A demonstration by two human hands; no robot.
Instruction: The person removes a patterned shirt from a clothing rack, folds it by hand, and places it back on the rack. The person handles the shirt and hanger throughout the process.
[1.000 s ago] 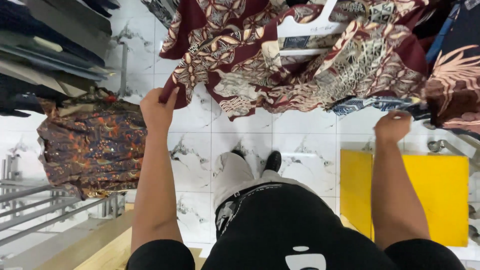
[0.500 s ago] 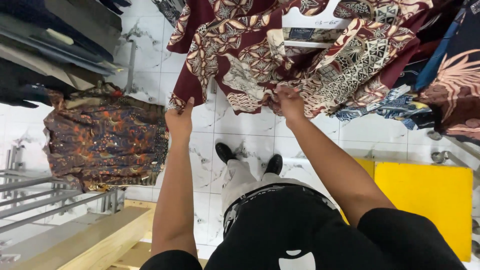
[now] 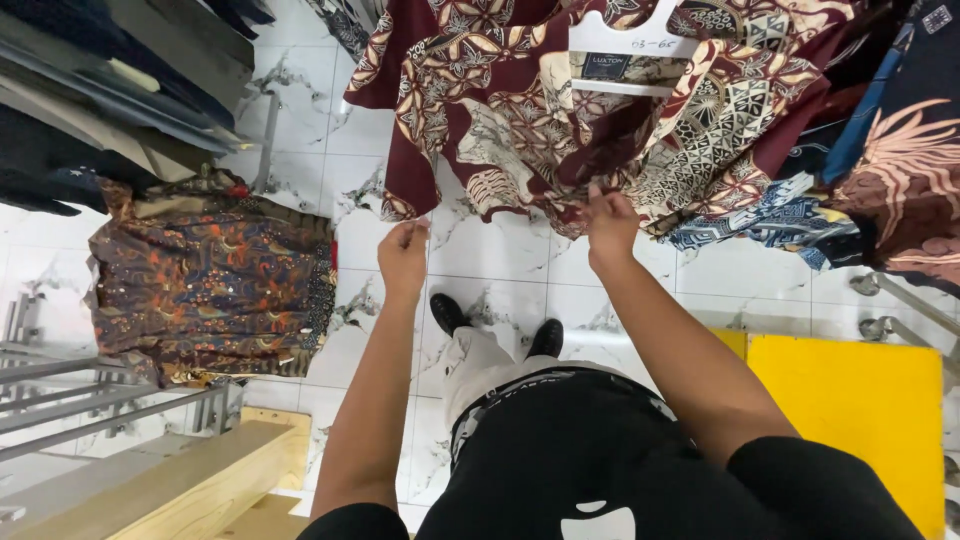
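Observation:
A maroon patterned shirt (image 3: 520, 110) hangs on a white hanger (image 3: 625, 45) at the top of the head view. My left hand (image 3: 403, 255) pinches the shirt's lower left hem between its fingers. My right hand (image 3: 610, 220) grips the lower front edge of the same shirt near its middle. Both arms reach forward over my black top and white trousers.
A dark orange-flecked garment (image 3: 215, 280) hangs at left on a metal rack (image 3: 90, 400). More patterned garments (image 3: 890, 170) hang at right. A yellow mat (image 3: 860, 400) lies on the white marble floor (image 3: 500, 260). A wooden platform (image 3: 180, 485) sits lower left.
The view has shifted so the shirt sits more centred. My right hand has gone from hanging free at right to holding the shirt's front edge. My left hand stays on the hem.

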